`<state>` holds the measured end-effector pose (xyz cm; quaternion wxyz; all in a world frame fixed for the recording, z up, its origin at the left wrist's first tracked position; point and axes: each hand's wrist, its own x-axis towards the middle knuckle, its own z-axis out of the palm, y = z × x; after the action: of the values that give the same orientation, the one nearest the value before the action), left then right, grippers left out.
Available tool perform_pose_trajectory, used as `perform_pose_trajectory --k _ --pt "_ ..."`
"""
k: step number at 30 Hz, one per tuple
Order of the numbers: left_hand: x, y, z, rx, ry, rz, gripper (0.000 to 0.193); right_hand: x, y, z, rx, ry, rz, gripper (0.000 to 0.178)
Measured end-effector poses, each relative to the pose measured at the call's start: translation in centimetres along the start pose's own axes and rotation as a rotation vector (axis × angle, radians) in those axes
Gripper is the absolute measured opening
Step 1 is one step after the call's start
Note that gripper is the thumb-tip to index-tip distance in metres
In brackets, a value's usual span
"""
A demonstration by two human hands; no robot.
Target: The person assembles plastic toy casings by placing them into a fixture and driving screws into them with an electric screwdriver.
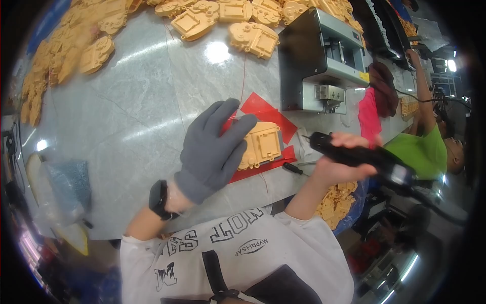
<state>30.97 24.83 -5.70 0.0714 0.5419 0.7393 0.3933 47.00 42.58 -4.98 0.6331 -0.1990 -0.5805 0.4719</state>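
My left hand, in a grey glove, lies over the left side of a yellow plastic housing, its fingers bent onto that edge and gripping it. The housing rests on a base edged with red sheets or tape, and a rectangular recess shows on its upper face. To the right, my bare right hand is wrapped round a black electric screwdriver. Its tip points left, raised and apart from the housing. A small black-handled screwdriver lies just right of the base.
Piles of yellow housings line the table's far and left sides. A grey-black machine stands beyond the base, right of centre. More yellow parts sit in a blue-lined container by my right forearm. A co-worker in a green shirt is at far right.
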Motion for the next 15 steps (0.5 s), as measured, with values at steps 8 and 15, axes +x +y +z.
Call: perform_pose_trajectory --k 8,15 --pt "3.3 2.0 2.9 0.151 -0.300 -0.030 0.054 8.6 -2.2 1.8 0.142 -0.131 -0.190 0.089" --pt "-3.0 0.9 -0.2 -0.024 0.068 -0.096 0.049 8.4 0.9 3.7 -0.050 -0.094 0.037 0.097"
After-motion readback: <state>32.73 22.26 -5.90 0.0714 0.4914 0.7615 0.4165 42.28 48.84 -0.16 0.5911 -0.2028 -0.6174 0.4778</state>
